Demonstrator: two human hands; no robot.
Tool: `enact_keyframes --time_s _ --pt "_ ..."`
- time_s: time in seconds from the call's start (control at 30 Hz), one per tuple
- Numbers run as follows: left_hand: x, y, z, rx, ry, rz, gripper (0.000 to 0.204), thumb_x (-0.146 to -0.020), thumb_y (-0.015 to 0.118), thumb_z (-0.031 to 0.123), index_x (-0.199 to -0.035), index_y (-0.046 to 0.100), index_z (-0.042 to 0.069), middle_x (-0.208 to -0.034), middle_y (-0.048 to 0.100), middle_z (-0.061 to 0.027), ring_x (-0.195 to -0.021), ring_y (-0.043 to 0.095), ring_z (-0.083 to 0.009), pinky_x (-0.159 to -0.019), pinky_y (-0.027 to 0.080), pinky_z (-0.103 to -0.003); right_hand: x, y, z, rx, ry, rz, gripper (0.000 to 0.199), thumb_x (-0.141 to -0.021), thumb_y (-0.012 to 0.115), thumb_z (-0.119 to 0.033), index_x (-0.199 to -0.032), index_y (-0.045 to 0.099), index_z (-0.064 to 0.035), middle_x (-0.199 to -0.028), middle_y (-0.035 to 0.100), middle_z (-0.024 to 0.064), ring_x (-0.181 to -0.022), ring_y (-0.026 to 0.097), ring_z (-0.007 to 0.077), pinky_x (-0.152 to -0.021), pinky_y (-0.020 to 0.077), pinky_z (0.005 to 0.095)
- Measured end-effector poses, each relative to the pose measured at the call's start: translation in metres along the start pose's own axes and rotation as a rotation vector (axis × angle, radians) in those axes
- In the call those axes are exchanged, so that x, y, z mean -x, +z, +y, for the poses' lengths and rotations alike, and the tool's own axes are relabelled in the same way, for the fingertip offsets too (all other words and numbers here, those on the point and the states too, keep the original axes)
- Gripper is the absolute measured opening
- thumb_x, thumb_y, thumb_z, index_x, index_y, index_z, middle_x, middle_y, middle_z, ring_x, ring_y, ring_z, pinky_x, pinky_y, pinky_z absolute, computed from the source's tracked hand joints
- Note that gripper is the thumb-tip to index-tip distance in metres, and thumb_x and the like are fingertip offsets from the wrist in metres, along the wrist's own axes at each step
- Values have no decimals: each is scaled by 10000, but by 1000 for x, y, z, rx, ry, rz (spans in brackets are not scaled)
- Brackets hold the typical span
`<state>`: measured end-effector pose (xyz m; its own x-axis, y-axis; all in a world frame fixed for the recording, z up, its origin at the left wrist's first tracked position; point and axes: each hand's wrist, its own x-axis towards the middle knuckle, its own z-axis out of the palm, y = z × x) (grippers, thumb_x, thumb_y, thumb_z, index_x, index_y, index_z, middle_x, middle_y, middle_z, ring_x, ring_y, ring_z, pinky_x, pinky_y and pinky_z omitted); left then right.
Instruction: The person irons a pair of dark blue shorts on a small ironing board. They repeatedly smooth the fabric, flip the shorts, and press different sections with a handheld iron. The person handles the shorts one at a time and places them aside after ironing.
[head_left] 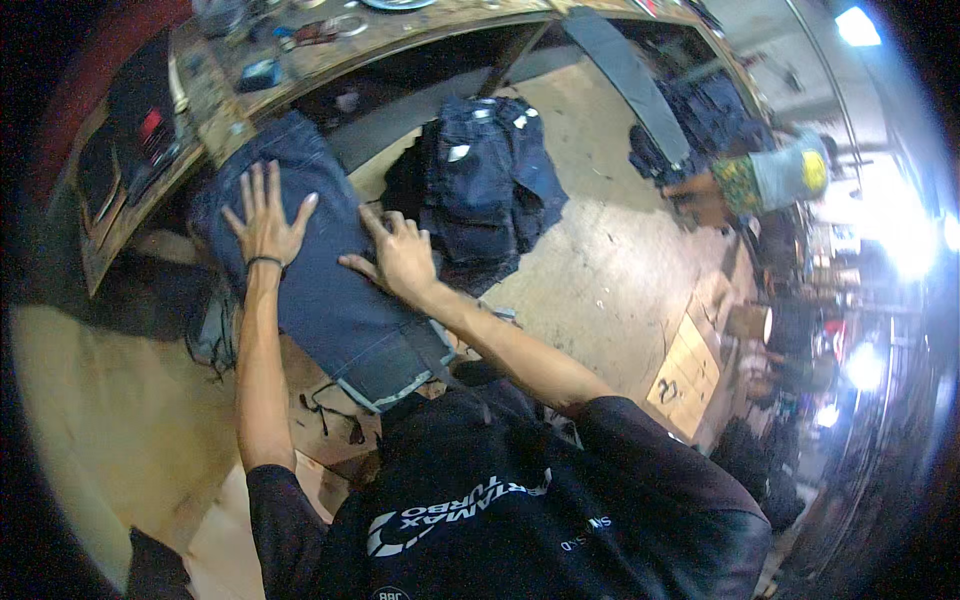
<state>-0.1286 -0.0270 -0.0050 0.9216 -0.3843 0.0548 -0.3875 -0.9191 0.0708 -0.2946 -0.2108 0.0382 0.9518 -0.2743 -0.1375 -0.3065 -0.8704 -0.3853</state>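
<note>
Nearest to the camera, the person's own black shirt with white print (480, 510) is filling the lower middle of the view, and both bare forearms are reaching up from it. Below the shirt on the left, a pale wooden table surface (110, 400) is showing, and a thin black cord (330, 415) is lying on it just beside the hem of the cloth.

Further away, a heap of dark navy denim garments with small white tags (485, 185) is resting on the concrete floor (620, 260), near the right hand but not touching it as far as I can see. A cluttered wooden workbench edge (300, 55) is curving along the top, with small tools and round metal things on it that are too blurred to name. A long dark strap (630, 75) is hanging slanted at the upper right. Beside it another person with a yellow patterned sleeve (765, 180) is working at more dark cloth.

On the table, a folded piece of dark blue denim (330, 290) is lying from the bench edge down toward the person's body. The left hand (265, 225), with a black band on the wrist, is pressing flat on its upper part, fingers spread wide. The right hand (400, 255) is also lying open on the denim's right edge, fingers slightly apart and gripping nothing
</note>
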Motion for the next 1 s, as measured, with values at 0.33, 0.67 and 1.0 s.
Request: enact_keyframes --time_s 0.33,0.67,1.0 --pt "-49 -94 28 34 181 -824 1164 -784 685 902 -1470 634 -38 -1285 730 -325 -1242 720 -423 -1162 463 -582 -5 37 24 -189 -148 312 680 -903 804 -571 -1314 704 -38 -1270 685 216 -1127 698 414 -938 575 503" --pt "-62 -68 18 -210 371 -4 512 -965 752 419 -1372 648 125 -1311 697 -41 -1263 645 -216 -1284 154 -739 -13 35 27 -475 -33 210 603 -991 740 -519 -1212 762 42 -1277 708 284 -1123 718 450 -990 567 485" --pt "-29 -11 -36 352 -1 155 1166 -851 631 863 -1760 168 298 -1810 175 -190 -1681 118 -388 -1281 49 -751 -11 -22 -7 -862 -56 257 602 -879 809 -84 -1427 595 45 -1330 677 218 -1189 687 379 -1029 562 464"
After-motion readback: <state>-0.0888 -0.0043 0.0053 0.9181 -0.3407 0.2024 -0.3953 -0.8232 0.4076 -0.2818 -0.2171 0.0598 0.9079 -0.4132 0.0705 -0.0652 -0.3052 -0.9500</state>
